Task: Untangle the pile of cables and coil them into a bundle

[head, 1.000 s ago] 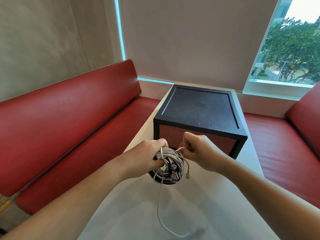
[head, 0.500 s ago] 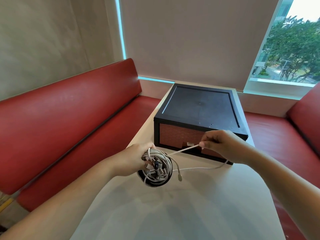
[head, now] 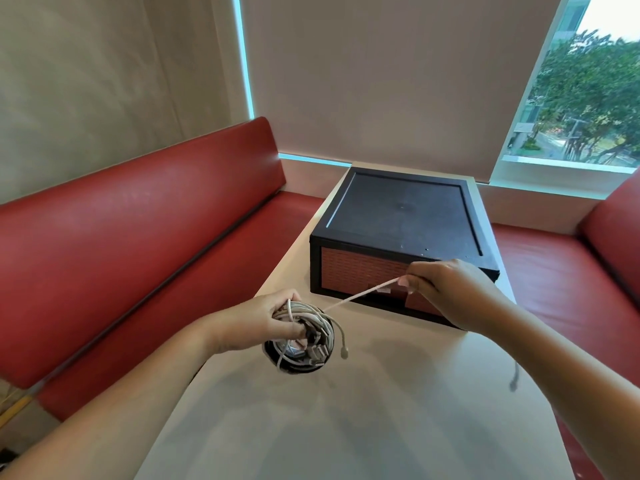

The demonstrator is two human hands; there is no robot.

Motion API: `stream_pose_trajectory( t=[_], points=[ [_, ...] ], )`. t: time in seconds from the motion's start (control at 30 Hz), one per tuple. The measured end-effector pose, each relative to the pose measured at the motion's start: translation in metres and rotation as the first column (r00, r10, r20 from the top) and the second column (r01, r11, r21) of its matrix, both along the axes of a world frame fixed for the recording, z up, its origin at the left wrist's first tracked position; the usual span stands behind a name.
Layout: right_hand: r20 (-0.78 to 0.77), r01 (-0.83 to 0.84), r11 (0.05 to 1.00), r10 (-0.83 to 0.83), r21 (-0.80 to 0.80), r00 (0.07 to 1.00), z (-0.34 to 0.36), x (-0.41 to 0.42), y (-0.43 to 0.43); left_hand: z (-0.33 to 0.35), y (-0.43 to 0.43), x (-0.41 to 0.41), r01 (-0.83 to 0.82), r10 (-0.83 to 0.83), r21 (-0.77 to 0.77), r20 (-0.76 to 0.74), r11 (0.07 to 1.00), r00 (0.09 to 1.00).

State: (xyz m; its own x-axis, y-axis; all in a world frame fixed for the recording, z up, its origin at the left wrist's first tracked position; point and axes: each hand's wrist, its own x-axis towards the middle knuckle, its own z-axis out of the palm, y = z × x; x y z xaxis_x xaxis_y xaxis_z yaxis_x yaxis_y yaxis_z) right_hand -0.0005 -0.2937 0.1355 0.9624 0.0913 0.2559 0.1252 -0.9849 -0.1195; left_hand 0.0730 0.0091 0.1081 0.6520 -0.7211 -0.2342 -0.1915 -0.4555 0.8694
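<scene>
My left hand (head: 263, 320) grips a round bundle of coiled grey and black cables (head: 306, 336) held just above the white table (head: 346, 427). Several plug ends stick out of the coil, and one short grey end dangles at its right. A single white cable (head: 360, 294) runs taut from the bundle up and right to my right hand (head: 446, 289), which pinches it between thumb and fingers. Its free end passes behind my right forearm, and a plug (head: 514, 382) hangs blurred below the arm.
A black box with a reddish woven front (head: 401, 233) stands on the far half of the table, right behind my right hand. Red benches (head: 138, 244) line the left and right sides. A window with a roller blind is at the back.
My right hand has drawn the white cable away from the bundle, up and to the right, until it is taut. The slack loop that lay on the table has been lifted clear.
</scene>
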Motion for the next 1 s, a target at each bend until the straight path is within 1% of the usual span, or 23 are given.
stream_pose_trajectory(
  t=[0.07,0.13,0.17,0.27,0.3,0.37,0.43,0.47,0.5,0.6,0.67,0.73,0.8,0.83,0.93,1.0],
  points=[
    [-0.055,-0.045,0.987,0.054,0.156,0.997,0.003,-0.008,0.005,-0.012,0.004,0.004,-0.094,0.094,-0.018,0.021,0.995,0.995],
    [-0.078,-0.087,0.964,0.110,0.250,0.991,0.002,-0.018,0.015,-0.020,0.003,0.005,-0.239,0.233,-0.109,-0.062,0.965,0.970],
    [-0.081,-0.107,0.952,0.136,0.286,0.987,-0.001,-0.021,0.020,-0.023,0.001,0.005,-0.315,0.300,-0.154,-0.116,0.936,0.947],
    [-0.092,-0.165,0.909,0.216,0.382,0.972,-0.012,-0.030,0.038,-0.026,-0.009,0.005,-0.508,0.466,-0.259,-0.209,0.822,0.860],
    [-0.074,-0.198,0.888,0.250,0.416,0.965,-0.017,-0.031,0.045,-0.025,-0.011,0.005,-0.551,0.503,-0.287,-0.228,0.784,0.834],
    [0.003,-0.252,0.813,0.295,0.525,0.955,-0.026,-0.032,0.059,-0.024,-0.017,0.004,-0.608,0.557,-0.317,-0.244,0.728,0.794],
    [0.080,-0.279,0.729,0.295,0.625,0.952,-0.029,-0.031,0.073,-0.025,-0.024,0.002,-0.636,0.592,-0.347,-0.235,0.690,0.771],
    [0.117,-0.294,0.707,0.289,0.643,0.950,-0.030,-0.030,0.081,-0.023,-0.027,-0.001,-0.648,0.612,-0.360,-0.224,0.672,0.759],
    [0.149,-0.307,0.704,0.278,0.640,0.949,-0.032,-0.029,0.088,-0.025,-0.030,-0.002,-0.667,0.642,-0.366,-0.207,0.649,0.738],
    [0.209,-0.339,0.737,0.266,0.584,0.941,-0.037,-0.027,0.105,-0.034,-0.038,-0.005,-0.708,0.695,-0.373,-0.197,0.600,0.692],
    [0.241,-0.360,0.770,0.271,0.527,0.932,-0.039,-0.029,0.113,-0.035,-0.043,-0.007,-0.727,0.696,-0.377,-0.244,0.574,0.675],
    [0.298,-0.375,0.835,0.267,0.403,0.916,-0.041,-0.030,0.117,-0.026,-0.050,-0.014,-0.735,0.671,-0.397,-0.314,0.549,0.671],
    [0.345,-0.377,0.883,0.273,0.281,0.898,-0.041,-0.029,0.118,-0.019,-0.057,-0.022,-0.724,0.596,-0.421,-0.412,0.547,0.690],
    [0.356,-0.370,0.896,0.272,0.245,0.894,-0.041,-0.028,0.118,-0.018,-0.058,-0.025,-0.718,0.544,-0.420,-0.470,0.556,0.696],
    [0.369,-0.335,0.927,0.256,0.170,0.893,-0.040,-0.023,0.113,-0.013,-0.060,-0.030,-0.693,0.329,-0.461,-0.643,0.554,0.691],
    [0.358,-0.318,0.938,0.251,0.141,0.899,-0.039,-0.022,0.110,-0.010,-0.059,-0.033,-0.673,0.229,-0.492,-0.687,0.552,0.690]
  ],
)
